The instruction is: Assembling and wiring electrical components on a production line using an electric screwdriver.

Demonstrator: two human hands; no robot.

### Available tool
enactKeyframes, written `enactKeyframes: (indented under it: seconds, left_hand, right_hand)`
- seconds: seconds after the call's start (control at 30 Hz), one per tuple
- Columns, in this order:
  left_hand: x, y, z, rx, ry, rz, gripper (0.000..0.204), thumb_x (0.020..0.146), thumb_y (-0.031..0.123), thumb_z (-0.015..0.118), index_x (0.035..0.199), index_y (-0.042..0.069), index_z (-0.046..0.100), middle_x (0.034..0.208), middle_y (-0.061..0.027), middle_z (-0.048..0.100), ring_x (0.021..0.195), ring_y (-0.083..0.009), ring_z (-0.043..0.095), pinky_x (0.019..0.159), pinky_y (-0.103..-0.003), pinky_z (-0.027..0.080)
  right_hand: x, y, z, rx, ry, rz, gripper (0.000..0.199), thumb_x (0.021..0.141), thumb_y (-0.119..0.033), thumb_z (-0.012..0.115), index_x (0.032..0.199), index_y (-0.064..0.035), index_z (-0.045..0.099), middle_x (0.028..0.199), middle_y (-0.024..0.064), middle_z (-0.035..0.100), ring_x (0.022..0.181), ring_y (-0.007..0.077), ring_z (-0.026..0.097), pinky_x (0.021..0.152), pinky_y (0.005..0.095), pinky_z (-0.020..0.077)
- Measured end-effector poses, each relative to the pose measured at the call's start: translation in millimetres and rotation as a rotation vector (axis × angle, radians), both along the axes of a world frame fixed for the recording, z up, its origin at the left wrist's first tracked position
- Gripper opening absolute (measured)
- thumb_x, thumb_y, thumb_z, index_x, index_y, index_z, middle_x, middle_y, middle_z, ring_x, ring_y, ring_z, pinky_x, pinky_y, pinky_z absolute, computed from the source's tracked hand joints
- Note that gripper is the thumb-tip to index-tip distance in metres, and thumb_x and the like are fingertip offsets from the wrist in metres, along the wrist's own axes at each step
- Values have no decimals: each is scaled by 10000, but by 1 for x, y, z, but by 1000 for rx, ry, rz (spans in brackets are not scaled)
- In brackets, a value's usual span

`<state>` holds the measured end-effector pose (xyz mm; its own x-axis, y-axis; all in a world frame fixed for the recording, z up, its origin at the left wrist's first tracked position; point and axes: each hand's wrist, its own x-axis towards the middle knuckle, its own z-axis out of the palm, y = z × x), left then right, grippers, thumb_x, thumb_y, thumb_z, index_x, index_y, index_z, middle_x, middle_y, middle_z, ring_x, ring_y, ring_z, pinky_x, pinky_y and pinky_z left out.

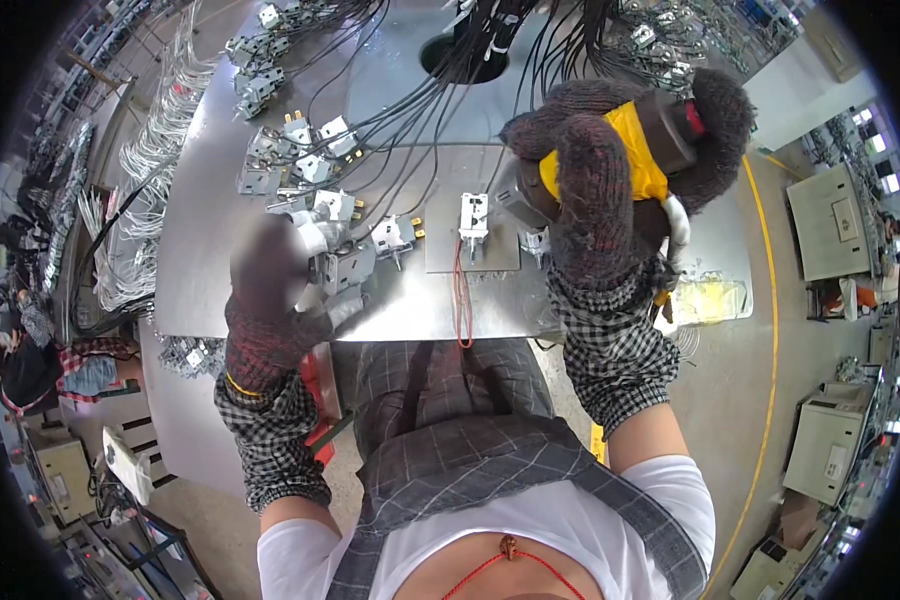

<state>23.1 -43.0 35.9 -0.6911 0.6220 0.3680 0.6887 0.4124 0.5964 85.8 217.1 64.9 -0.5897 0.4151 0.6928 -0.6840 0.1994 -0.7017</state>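
Note:
My left hand [268,270], in a dark knitted glove with pale tape on the fingertips, is closed at the left of the metal table. Between its thumb and finger sits a small boxy metal part [348,268]. In my right hand [592,185], also gloved, is a dark power tool [662,135] wrapped with yellow tape; its blocky front end points left, toward the table's middle. A metal and white part [473,215] stands on a square plate [450,262] between my hands, with a thin red wire loop [462,310] hanging over the near edge.
Several similar parts [310,150] with brass-coloured tabs lie left of the plate, joined to dark wires [410,120] running to a round hole [465,60] in the table [195,260]. White wire bundles [150,210] hang along the left. Grey cabinets [820,225] stand at right.

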Motion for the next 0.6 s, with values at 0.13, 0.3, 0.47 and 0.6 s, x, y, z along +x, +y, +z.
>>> enactKeyframes:
  seconds: [0.13,0.3,0.47,0.6]
  left_hand:
    - [-9,22,-24,226,44,-132,633,662,330,882,1178,82,613,1133,-144,607,935,-262,669,713,-336,565]
    - [-8,18,-86,-224,396,-28,726,623,494,861,1158,68,617,1236,-184,585,913,-359,651,751,-425,560]
    - [-3,39,-50,-56,-60,-70,710,671,472,841,1187,54,591,1233,-181,581,961,-312,654,801,-403,553]
    - [5,42,-47,472,-383,-122,729,669,420,859,1228,55,568,1149,-142,626,989,-278,652,849,-378,545]
  right_hand:
    - [-1,4,4,82,-15,-103,652,878,-290,642,1415,-69,346,1222,209,558,1058,310,624,918,463,539]
    - [-28,18,-8,282,192,-136,640,828,-66,727,1378,-55,401,1100,169,617,934,263,674,847,386,584]
    - [-41,28,-57,-199,148,205,595,839,-14,717,1358,-63,430,999,156,635,839,239,685,770,338,597]
    - [-7,17,-25,-61,54,50,568,904,-116,617,1398,-53,344,1181,182,585,1042,270,632,933,394,525]
